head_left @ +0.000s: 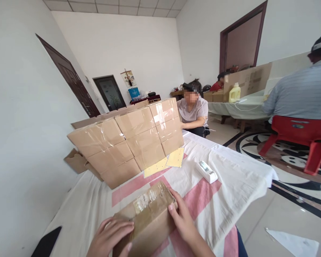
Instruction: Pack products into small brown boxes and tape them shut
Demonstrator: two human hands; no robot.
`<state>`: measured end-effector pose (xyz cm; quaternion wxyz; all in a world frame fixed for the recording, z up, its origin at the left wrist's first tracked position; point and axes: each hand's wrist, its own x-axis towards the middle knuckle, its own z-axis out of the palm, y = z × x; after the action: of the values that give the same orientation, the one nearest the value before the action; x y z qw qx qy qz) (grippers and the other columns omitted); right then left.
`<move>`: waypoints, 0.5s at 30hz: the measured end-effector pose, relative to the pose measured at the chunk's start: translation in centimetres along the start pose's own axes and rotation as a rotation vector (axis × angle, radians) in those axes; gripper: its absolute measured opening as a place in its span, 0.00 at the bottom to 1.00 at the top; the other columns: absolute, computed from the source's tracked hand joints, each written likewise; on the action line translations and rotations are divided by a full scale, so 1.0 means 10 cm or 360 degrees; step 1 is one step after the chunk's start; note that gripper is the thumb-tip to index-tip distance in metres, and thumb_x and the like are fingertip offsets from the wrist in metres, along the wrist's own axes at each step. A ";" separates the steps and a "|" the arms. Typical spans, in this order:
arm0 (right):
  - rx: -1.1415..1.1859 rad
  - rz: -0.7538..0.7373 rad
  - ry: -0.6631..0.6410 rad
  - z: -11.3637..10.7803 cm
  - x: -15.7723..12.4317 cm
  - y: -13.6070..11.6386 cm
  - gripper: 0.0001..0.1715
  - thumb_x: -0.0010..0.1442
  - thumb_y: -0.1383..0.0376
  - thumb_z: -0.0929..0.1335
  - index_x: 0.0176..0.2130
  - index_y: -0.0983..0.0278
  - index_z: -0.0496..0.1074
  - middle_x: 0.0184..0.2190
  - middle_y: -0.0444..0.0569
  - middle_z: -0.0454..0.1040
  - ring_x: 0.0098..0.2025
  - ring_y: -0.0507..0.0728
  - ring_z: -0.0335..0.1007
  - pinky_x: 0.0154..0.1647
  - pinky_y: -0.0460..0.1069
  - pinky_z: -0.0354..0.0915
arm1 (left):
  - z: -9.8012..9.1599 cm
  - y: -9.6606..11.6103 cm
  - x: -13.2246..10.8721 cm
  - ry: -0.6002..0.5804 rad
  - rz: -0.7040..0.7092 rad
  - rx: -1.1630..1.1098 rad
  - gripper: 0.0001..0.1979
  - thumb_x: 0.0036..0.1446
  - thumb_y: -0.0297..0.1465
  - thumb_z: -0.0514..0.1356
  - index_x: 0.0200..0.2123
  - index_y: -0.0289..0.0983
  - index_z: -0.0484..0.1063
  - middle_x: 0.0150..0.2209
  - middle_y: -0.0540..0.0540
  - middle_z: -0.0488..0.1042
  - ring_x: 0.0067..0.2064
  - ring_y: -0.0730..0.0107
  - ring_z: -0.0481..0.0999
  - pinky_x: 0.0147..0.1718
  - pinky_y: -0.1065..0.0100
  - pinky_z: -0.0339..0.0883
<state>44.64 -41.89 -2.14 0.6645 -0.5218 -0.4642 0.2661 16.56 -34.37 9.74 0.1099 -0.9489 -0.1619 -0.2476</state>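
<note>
A brown cardboard box (152,221), with clear tape shining along its top, lies at the near edge of the cloth-covered table between both of my hands. My left hand (111,235) rests on its left end, fingers over the top edge and thumb along the near side. At the other end, my right hand (184,216) grips the right corner, with the thumb on the near face and the fingers round the far end. The box's underside is hidden.
Taped cardboard boxes form a wall (133,139) across the table. Yellow sheets (176,157) lie at its foot, and a white device (206,172) sits to the right. A person (194,110) sits beyond the table; another sits on a red chair (301,128) at right.
</note>
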 end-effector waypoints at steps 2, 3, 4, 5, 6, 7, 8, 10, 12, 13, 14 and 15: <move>-0.0009 -0.0004 -0.0008 0.00 0.01 -0.02 0.34 0.68 0.46 0.66 0.67 0.56 0.66 0.67 0.55 0.67 0.70 0.64 0.62 0.73 0.63 0.58 | -0.02 0.05 0.09 -0.0037 0.0000 0.0005 0.12 0.58 0.37 0.66 0.46 0.47 0.80 0.43 0.48 0.85 0.39 0.61 0.85 0.44 0.63 0.76; -0.0010 -0.0010 -0.0009 0.00 0.01 -0.03 0.34 0.68 0.46 0.66 0.66 0.56 0.66 0.67 0.55 0.67 0.70 0.64 0.62 0.72 0.63 0.58 | 0.00 0.09 0.12 -0.0044 -0.0003 0.0001 0.11 0.58 0.37 0.66 0.45 0.46 0.80 0.42 0.48 0.85 0.39 0.61 0.85 0.44 0.65 0.76; -0.0010 -0.0017 -0.0005 0.00 0.02 -0.04 0.34 0.68 0.46 0.66 0.66 0.56 0.66 0.67 0.55 0.68 0.69 0.64 0.63 0.72 0.63 0.59 | 0.01 0.11 0.12 -0.0039 0.0001 0.0001 0.11 0.58 0.37 0.67 0.45 0.46 0.80 0.42 0.48 0.85 0.39 0.62 0.85 0.44 0.65 0.76; -0.0010 -0.0024 -0.0005 0.00 0.02 -0.04 0.34 0.68 0.46 0.66 0.66 0.57 0.66 0.66 0.56 0.68 0.69 0.65 0.63 0.72 0.63 0.59 | 0.04 0.14 0.11 -0.0015 0.0013 0.0012 0.11 0.58 0.38 0.67 0.45 0.45 0.79 0.42 0.49 0.85 0.39 0.63 0.85 0.44 0.66 0.76; -0.0010 -0.0033 -0.0006 0.00 0.02 -0.04 0.34 0.68 0.46 0.66 0.66 0.57 0.66 0.66 0.56 0.68 0.69 0.65 0.64 0.72 0.64 0.59 | 0.06 0.16 0.08 0.0027 0.0026 0.0032 0.12 0.58 0.38 0.67 0.46 0.45 0.79 0.42 0.49 0.85 0.39 0.63 0.85 0.45 0.66 0.75; -0.0011 -0.0038 -0.0009 -0.01 0.02 -0.04 0.34 0.68 0.46 0.66 0.66 0.57 0.66 0.66 0.56 0.68 0.69 0.65 0.63 0.72 0.64 0.59 | 0.07 0.17 0.06 0.0075 0.0047 0.0059 0.14 0.58 0.38 0.67 0.47 0.44 0.78 0.43 0.50 0.85 0.39 0.63 0.85 0.46 0.66 0.75; -0.0010 -0.0040 -0.0008 -0.01 0.02 -0.04 0.34 0.68 0.46 0.66 0.66 0.57 0.66 0.66 0.56 0.68 0.69 0.65 0.63 0.72 0.64 0.59 | 0.08 0.17 0.03 0.0130 0.0072 0.0087 0.15 0.59 0.38 0.67 0.49 0.44 0.77 0.43 0.50 0.85 0.39 0.64 0.85 0.46 0.67 0.74; -0.0008 -0.0027 -0.0009 -0.01 0.02 -0.03 0.34 0.68 0.47 0.66 0.67 0.57 0.66 0.67 0.56 0.67 0.70 0.65 0.62 0.72 0.64 0.58 | 0.09 0.17 -0.02 0.0222 0.0109 0.0135 0.15 0.59 0.38 0.66 0.49 0.44 0.77 0.43 0.50 0.85 0.39 0.65 0.85 0.44 0.68 0.73; -0.0002 -0.0022 -0.0011 -0.01 0.01 -0.02 0.34 0.68 0.47 0.66 0.67 0.57 0.65 0.68 0.56 0.66 0.70 0.64 0.61 0.73 0.64 0.58 | 0.10 0.17 -0.04 0.0271 0.0114 0.0177 0.14 0.59 0.37 0.66 0.49 0.44 0.77 0.44 0.49 0.85 0.40 0.65 0.85 0.43 0.68 0.72; 0.0006 -0.0024 -0.0014 -0.01 0.00 -0.02 0.34 0.69 0.47 0.66 0.67 0.57 0.65 0.68 0.56 0.66 0.71 0.64 0.61 0.73 0.64 0.57 | 0.10 0.16 -0.04 0.0281 0.0110 0.0200 0.14 0.58 0.37 0.66 0.48 0.44 0.77 0.46 0.48 0.85 0.41 0.64 0.85 0.43 0.68 0.72; 0.0016 -0.0024 -0.0017 -0.01 0.00 -0.01 0.34 0.69 0.47 0.66 0.67 0.57 0.65 0.68 0.55 0.66 0.71 0.64 0.61 0.73 0.64 0.57 | 0.10 0.16 -0.04 0.0289 0.0102 0.0227 0.15 0.58 0.37 0.66 0.48 0.43 0.77 0.47 0.47 0.84 0.42 0.64 0.85 0.44 0.67 0.72; 0.0026 -0.0016 -0.0022 -0.01 0.00 0.00 0.34 0.69 0.47 0.66 0.68 0.56 0.65 0.69 0.55 0.65 0.71 0.64 0.60 0.74 0.63 0.56 | 0.10 0.16 -0.04 0.0299 0.0102 0.0256 0.15 0.58 0.37 0.66 0.49 0.43 0.77 0.48 0.47 0.84 0.43 0.64 0.85 0.46 0.67 0.71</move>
<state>44.72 -41.99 -2.11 0.6668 -0.5121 -0.4693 0.2699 17.24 -35.62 8.50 0.2082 -0.9143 -0.1398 -0.3181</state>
